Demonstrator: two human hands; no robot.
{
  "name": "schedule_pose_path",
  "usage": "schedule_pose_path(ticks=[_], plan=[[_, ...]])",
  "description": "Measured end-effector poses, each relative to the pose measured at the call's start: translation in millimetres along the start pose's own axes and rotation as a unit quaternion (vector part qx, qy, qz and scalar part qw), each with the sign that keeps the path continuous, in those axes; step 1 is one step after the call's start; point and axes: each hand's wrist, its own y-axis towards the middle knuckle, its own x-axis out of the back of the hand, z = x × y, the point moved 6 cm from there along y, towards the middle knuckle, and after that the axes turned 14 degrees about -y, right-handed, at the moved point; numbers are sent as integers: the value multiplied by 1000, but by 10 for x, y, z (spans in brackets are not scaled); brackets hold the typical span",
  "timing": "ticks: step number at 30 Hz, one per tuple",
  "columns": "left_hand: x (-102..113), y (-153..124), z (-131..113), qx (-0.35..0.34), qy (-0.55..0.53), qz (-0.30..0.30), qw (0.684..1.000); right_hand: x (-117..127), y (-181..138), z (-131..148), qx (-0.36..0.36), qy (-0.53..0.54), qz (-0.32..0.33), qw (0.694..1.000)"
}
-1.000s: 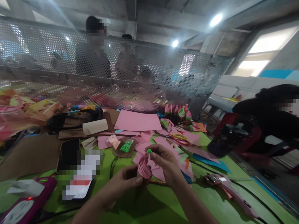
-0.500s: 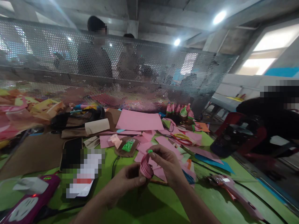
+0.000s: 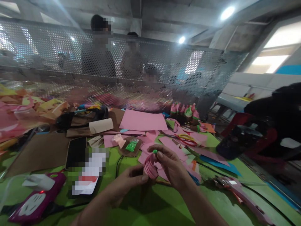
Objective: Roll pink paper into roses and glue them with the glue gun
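Both of my hands hold a pink coiled paper strip with a small green tip just above the green table. My left hand pinches the lower part of the coil between thumb and fingers. My right hand is closed on the coil's upper end, its fingertips at the green tip. Loose pink paper pieces lie on the table just behind my hands.
A pink glue gun lies to the right, scissors behind. A large pink sheet, paper flowers, a black phone and a magenta device fill the left and back. A perforated screen stands behind, people beyond it; a seated person is on the right.
The view has drifted slightly left, so everything sits a little further right. My hands keep the same hold on the pink coil.
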Motion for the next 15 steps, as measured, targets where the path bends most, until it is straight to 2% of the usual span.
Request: schedule_pose_path(ticks=[8,15], plan=[[-8,-9,4,15,-1,0,1000,9,-5,5,-6,9,-3,1000],[-31,-16,20,23,-15,25,999,37,7,-38,-18,-2,-20,1000]])
